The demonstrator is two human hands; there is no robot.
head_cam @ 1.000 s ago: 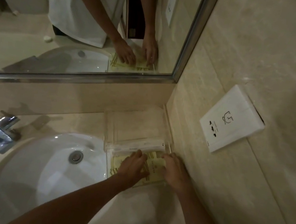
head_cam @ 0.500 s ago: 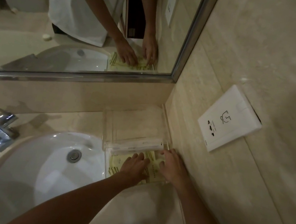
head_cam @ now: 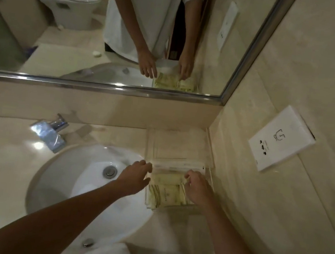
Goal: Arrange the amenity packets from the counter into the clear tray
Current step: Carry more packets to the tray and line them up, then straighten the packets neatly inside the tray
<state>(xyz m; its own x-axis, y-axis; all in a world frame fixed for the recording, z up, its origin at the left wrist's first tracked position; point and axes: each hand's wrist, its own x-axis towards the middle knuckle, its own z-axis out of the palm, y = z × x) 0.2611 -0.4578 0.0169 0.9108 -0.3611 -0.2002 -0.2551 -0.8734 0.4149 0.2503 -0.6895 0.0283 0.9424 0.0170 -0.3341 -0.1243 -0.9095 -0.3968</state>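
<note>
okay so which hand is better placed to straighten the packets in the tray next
Probably the right hand: its curled fingers are already at the yellow amenity packets inside the clear tray. The left hand hovers open outside the tray's left edge, over the sink.

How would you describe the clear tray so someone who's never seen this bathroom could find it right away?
Start at the white sink, then look just to its right, into the counter corner against the side wall. The clear tray sits there, below the mirror. It is see-through, and pale yellow amenity packets lie in its near end.
</note>
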